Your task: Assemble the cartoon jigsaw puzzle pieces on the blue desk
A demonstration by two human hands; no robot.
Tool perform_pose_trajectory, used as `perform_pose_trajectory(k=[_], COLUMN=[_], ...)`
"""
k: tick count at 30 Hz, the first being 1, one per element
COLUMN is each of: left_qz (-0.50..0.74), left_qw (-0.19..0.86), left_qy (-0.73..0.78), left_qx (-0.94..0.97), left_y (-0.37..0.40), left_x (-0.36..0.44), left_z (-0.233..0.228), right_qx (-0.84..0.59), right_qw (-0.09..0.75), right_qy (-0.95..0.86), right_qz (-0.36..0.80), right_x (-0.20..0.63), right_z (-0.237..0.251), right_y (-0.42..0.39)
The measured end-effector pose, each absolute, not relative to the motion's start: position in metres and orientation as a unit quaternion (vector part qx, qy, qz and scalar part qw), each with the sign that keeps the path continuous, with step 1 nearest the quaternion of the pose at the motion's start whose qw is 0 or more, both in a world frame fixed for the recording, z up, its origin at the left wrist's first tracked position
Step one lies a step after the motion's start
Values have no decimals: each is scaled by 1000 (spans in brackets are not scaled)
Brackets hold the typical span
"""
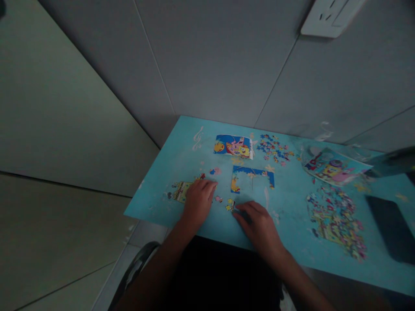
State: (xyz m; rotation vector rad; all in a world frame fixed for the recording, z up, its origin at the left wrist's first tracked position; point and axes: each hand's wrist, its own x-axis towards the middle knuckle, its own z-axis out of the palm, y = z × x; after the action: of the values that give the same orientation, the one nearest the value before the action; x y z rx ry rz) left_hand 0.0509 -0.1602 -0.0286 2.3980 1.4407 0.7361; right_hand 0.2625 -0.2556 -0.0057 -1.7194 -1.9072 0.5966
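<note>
The right hand (259,226), flat, fingertips touching a loose piece (230,204) just below the frame (252,178); the left hand (198,201) lies flat farther left.

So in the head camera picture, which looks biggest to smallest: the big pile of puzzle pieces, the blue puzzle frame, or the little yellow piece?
1. Big pile of puzzle pieces
2. Blue puzzle frame
3. Little yellow piece, at the right hand fingertips

Left hand (198,199): yours lies palm down at lower centre of the frame, fingers loosely curled, forearm running to the bottom edge.
Right hand (259,225): palm down just right of it, fingers pointing left.
</note>
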Motion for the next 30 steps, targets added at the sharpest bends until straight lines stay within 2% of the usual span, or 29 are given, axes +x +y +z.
perform_pose_trajectory(k=[11, 19, 30], left_qz=[205, 208, 200], left_qw=[71, 76, 72], left_qy=[502, 458, 455], left_qx=[837, 861, 865], left_y=[-188, -222, -223], left_x=[61, 75, 78], left_z=[-16, -13, -22], right_qx=[-630, -638, -627], right_qw=[247, 242, 268], right_qy=[-706, -702, -704], right_qz=[211, 204, 201], right_x=[261, 260, 263], right_z=[-7, -9, -16], right_y=[-243, -237, -241])
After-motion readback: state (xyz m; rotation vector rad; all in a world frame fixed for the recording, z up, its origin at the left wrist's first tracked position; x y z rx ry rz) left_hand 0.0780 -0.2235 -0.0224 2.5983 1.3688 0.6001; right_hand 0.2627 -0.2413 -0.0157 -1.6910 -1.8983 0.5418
